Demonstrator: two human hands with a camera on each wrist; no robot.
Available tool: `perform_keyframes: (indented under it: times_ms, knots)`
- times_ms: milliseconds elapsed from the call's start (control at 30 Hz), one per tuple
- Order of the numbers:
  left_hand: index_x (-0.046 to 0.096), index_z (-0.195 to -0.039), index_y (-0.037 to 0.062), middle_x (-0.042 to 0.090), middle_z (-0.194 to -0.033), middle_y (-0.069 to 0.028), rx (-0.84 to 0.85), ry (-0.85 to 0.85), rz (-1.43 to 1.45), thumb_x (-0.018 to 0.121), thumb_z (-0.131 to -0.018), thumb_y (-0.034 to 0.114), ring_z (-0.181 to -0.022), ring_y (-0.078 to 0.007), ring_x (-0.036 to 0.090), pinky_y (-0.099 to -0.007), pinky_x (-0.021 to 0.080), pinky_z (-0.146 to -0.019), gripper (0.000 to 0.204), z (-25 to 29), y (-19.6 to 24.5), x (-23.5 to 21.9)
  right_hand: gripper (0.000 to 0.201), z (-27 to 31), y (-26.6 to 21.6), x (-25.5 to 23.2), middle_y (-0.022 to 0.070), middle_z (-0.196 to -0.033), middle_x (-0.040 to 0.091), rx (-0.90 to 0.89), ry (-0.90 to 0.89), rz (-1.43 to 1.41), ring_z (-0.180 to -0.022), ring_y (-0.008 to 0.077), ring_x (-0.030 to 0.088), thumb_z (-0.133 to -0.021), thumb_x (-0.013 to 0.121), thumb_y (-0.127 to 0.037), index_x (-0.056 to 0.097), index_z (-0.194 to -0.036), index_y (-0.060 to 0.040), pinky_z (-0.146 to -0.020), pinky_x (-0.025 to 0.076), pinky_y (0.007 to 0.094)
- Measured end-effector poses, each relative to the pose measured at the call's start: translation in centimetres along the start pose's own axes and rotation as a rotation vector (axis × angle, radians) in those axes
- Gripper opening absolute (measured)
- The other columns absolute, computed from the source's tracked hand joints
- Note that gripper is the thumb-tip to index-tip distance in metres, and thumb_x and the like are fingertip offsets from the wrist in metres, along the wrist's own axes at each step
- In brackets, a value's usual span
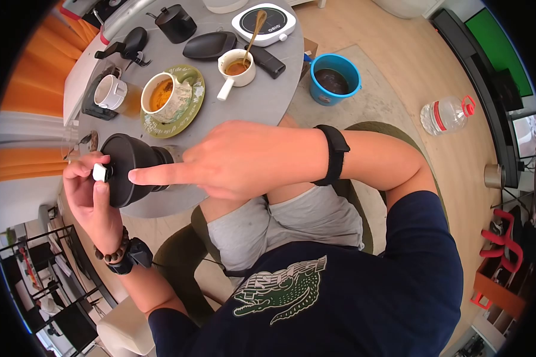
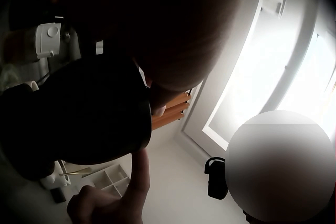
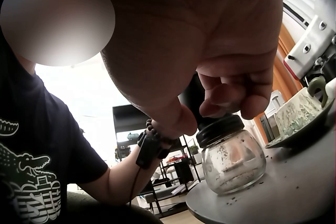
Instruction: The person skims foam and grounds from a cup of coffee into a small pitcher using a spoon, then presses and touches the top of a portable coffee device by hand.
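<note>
A manual coffee grinder stands near the table's edge, with a wide black hopper [image 1: 124, 166] above a clear glass jar [image 3: 234, 163] with dark specks in it. My left hand [image 1: 88, 184] is at the top of the hopper and pinches a small white-and-black piece [image 1: 100, 172] between thumb and fingers. From the other side my right hand [image 1: 238, 156] reaches over. Its index finger is straight, with the tip right at the hopper's rim in the left wrist view, while its other fingers are curled beside the grinder. The left wrist view is very dark.
Around the grinder on the grey table [image 1: 220, 113] are a cup [image 1: 161, 95] on a green saucer [image 1: 199, 89], a white handled pot [image 1: 235, 71] with a spoon, a small scale [image 1: 263, 25] and a black kettle [image 1: 177, 25]. A blue bucket [image 1: 335, 80] stands beyond the table.
</note>
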State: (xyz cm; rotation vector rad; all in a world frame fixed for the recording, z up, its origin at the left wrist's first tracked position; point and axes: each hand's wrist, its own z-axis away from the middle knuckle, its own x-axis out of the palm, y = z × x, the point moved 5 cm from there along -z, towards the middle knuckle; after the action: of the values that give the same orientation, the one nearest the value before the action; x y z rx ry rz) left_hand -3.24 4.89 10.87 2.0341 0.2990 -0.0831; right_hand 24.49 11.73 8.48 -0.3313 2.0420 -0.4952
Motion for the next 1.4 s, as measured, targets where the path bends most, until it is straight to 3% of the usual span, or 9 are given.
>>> perform_keyframes:
  times_ms: [133, 600, 667, 833, 967, 1033, 1267, 1333, 1400]
  knots:
    - [0.055, -0.12, 0.007, 0.058, -0.119, -0.0081, 0.067, 0.078, -0.108, 0.072, -0.104, 0.004, -0.116, -0.0237, 0.056, -0.0395, 0.042, -0.111, 0.024, -0.1, 0.5, 1.6, 0.093, 0.0, -0.4, -0.2, 0.0065, -0.076, 0.069, 0.054, -0.099, 0.002, -0.07, 0.0293, 0.073, -0.097, 0.066, -0.004, 0.037, -0.177, -0.0417, -0.061, 0.057, 0.0453]
    - [0.059, -0.12, 0.0053, 0.06, -0.114, -0.0028, -0.031, 0.321, -0.11, 0.068, -0.109, 0.004, -0.105, -0.0136, 0.057, -0.0309, 0.045, -0.101, 0.014, 0.7, 1.7, 1.9, 0.095, 0.5, 0.2, 1.1, 0.0067, -0.075, 0.065, 0.009, -0.115, 0.129, -0.067, 0.0314, 0.069, -0.093, 0.073, -0.006, 0.039, -0.177, -0.035, -0.06, 0.053, 0.0444]
    - [0.061, -0.122, 0.0051, 0.062, -0.114, -0.0017, -0.063, 0.295, -0.059, 0.069, -0.109, 0.004, -0.105, -0.012, 0.058, -0.0292, 0.046, -0.1, 0.015, 0.4, 1.8, 2.4, 0.094, 0.6, 0.0, 1.8, 0.0064, -0.075, 0.065, -0.026, -0.157, 0.256, -0.066, 0.0312, 0.069, -0.092, 0.073, -0.006, 0.042, -0.176, -0.0344, -0.06, 0.053, 0.0438]
    - [0.067, -0.14, -0.0003, 0.068, -0.11, -0.0007, -0.046, 0.234, -0.087, 0.075, -0.106, 0.001, -0.101, -0.0086, 0.061, -0.0255, 0.047, -0.095, 0.035, 0.5, 2.1, 2.6, 0.09, -0.2, -0.4, 1.9, 0.0058, -0.079, 0.067, -0.043, -0.084, 0.081, -0.067, 0.0315, 0.067, -0.09, 0.074, -0.003, 0.048, -0.173, -0.0276, -0.061, 0.052, 0.0435]
    - [0.073, -0.127, -0.0015, 0.061, -0.112, -0.0024, -0.015, 0.114, -0.099, 0.075, -0.099, -0.004, -0.107, -0.0127, 0.059, -0.0276, 0.045, -0.099, 0.028, -0.2, 2.6, 2.6, 0.088, -1.0, -0.7, 0.6, 0.0052, -0.087, 0.068, -0.073, -0.01, 0.033, -0.073, 0.0307, 0.068, -0.091, 0.073, -0.002, 0.048, -0.172, -0.0248, -0.065, 0.052, 0.0432]
    - [0.073, -0.126, -0.0014, 0.062, -0.112, -0.0025, -0.013, 0.103, -0.091, 0.076, -0.099, -0.003, -0.107, -0.0129, 0.059, -0.0278, 0.045, -0.099, 0.028, -0.3, 2.7, 2.3, 0.091, -1.1, -0.5, 0.0, 0.003, -0.08, 0.059, -0.053, 0.091, 0.029, -0.067, 0.0284, 0.063, -0.09, 0.072, -0.004, 0.047, -0.173, -0.03, -0.059, 0.05, 0.0425]
    - [0.075, -0.124, -0.0002, 0.066, -0.113, -0.0034, 0.015, 0.013, -0.049, 0.079, -0.099, 0.001, -0.105, -0.0134, 0.063, -0.0292, 0.049, -0.097, 0.025, -0.6, 2.9, 2.8, 0.095, -1.3, -0.5, -0.1, 0.0051, -0.082, 0.058, -0.018, -0.001, 0.08, -0.07, 0.0308, 0.064, -0.091, 0.073, -0.003, 0.042, -0.176, -0.0294, -0.064, 0.053, 0.0451]
    - [0.075, -0.124, -0.0003, 0.066, -0.113, -0.0032, -0.009, 0.058, -0.061, 0.08, -0.099, 0.001, -0.107, -0.0131, 0.063, -0.029, 0.049, -0.099, 0.026, -0.7, 2.9, 3.1, 0.092, -1.3, -0.3, 0.0, 0.0091, -0.099, 0.07, 0.04, -0.063, 0.003, -0.083, 0.0327, 0.069, -0.091, 0.078, -0.002, 0.043, -0.175, -0.0196, -0.075, 0.056, 0.0464]
    - [0.074, -0.124, -0.0007, 0.067, -0.114, -0.0025, -0.003, 0.096, -0.056, 0.081, -0.099, 0.0, -0.105, -0.011, 0.064, -0.0269, 0.05, -0.096, 0.027, -0.6, 2.9, 3.5, 0.093, -1.4, -0.2, -0.4, 0.0097, -0.1, 0.07, 0.021, -0.065, 0.015, -0.083, 0.033, 0.07, -0.091, 0.078, -0.002, 0.042, -0.175, -0.0191, -0.075, 0.057, 0.0468]
